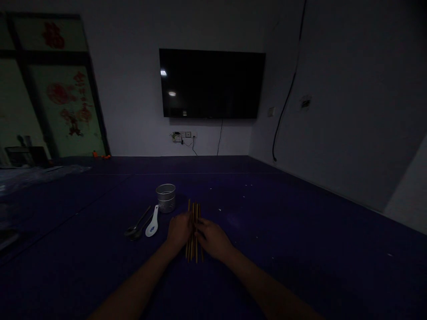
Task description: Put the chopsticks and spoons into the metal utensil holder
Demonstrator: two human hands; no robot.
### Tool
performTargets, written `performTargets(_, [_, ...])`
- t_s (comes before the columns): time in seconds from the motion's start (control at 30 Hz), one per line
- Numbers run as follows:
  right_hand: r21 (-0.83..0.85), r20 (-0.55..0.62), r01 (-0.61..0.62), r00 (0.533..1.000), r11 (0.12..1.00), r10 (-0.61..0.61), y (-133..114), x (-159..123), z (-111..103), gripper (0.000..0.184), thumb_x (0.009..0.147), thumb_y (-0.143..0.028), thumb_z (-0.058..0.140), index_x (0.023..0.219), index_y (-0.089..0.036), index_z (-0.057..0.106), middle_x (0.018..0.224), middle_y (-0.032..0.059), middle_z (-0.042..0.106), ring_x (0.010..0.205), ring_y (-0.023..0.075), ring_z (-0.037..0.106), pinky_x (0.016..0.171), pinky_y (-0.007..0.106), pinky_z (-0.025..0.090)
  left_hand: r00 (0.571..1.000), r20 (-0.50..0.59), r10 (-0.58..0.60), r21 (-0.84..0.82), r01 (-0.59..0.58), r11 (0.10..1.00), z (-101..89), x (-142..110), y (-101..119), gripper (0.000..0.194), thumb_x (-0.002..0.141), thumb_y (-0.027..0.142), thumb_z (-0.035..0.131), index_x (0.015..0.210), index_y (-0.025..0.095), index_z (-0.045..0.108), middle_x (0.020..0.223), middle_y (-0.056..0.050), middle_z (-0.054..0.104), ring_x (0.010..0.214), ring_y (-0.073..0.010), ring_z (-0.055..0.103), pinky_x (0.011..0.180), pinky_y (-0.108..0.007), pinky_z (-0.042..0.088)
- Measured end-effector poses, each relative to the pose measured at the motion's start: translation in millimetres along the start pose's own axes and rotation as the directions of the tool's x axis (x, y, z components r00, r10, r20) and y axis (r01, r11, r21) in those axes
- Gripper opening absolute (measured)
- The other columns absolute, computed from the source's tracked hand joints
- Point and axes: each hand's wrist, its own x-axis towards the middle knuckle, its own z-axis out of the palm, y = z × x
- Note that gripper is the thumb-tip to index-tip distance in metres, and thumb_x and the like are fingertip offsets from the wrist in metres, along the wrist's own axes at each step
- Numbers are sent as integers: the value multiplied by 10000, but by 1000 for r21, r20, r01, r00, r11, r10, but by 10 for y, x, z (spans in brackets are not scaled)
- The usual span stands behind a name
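Several brown chopsticks [196, 253] lie side by side on the dark blue surface, pointing away from me. My left hand [179, 229] closes on them from the left, and my right hand [212, 238] has its fingers on them from the right. Their middles are partly hidden by my fingers. Beyond my left hand stands a silver metal cup [166, 198] with an open top. A white soup spoon [152, 226] with a blue mark lies by the cup. Left of it are two metal spoons [135, 232], close together.
A dark television [212, 84] hangs on the far wall above sockets [187, 134] and cables. Clear plastic sheeting [40, 175] lies at the left, near a dark box [28, 155]. Small orange items [100, 155] sit at the far edge. Little white scraps dot the surface.
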Motion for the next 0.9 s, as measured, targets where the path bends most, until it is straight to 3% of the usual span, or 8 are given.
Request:
performTargets(0.13, [-23, 4, 25, 1000, 999, -25, -1, -3, 8, 303, 887, -228, 439, 1135, -248, 611, 1205, 57, 580, 1102, 194, 534, 944, 334, 385, 995, -99, 22, -189, -40, 981, 69, 3, 9, 318, 899, 188, 331, 1073, 187, 597, 1025, -82, 680, 932, -177, 631, 783, -269, 442])
performTargets(0.33, [5, -18, 1, 1000, 1000, -1, -3, 13, 15, 311, 895, -212, 407, 1102, -232, 638, 1175, 63, 602, 1071, 186, 557, 932, 312, 397, 986, -165, 17, -367, -77, 927, 192, 13, 24, 353, 870, 151, 371, 1150, 187, 582, 1110, -68, 663, 1006, -159, 613, 867, -258, 440])
performTargets(0.5, [38, -28, -41, 999, 998, 42, 7, 35, 11, 325, 884, -193, 398, 1084, -214, 653, 1166, 70, 613, 1063, 192, 566, 935, 307, 401, 988, -157, 8, -374, -67, 925, 223, 27, 34, 356, 857, 138, 389, 1152, 185, 584, 1136, -64, 656, 1033, -157, 606, 909, -261, 428])
performTargets(0.9, [-35, -23, -72, 997, 997, 71, -17, 33, -1, 316, 880, -191, 409, 1070, -209, 661, 1140, 69, 628, 1035, 181, 577, 914, 280, 402, 991, -135, 22, -343, -68, 937, 251, 63, 33, 321, 861, 148, 387, 1083, 194, 614, 1057, -63, 682, 974, -165, 623, 829, -253, 447])
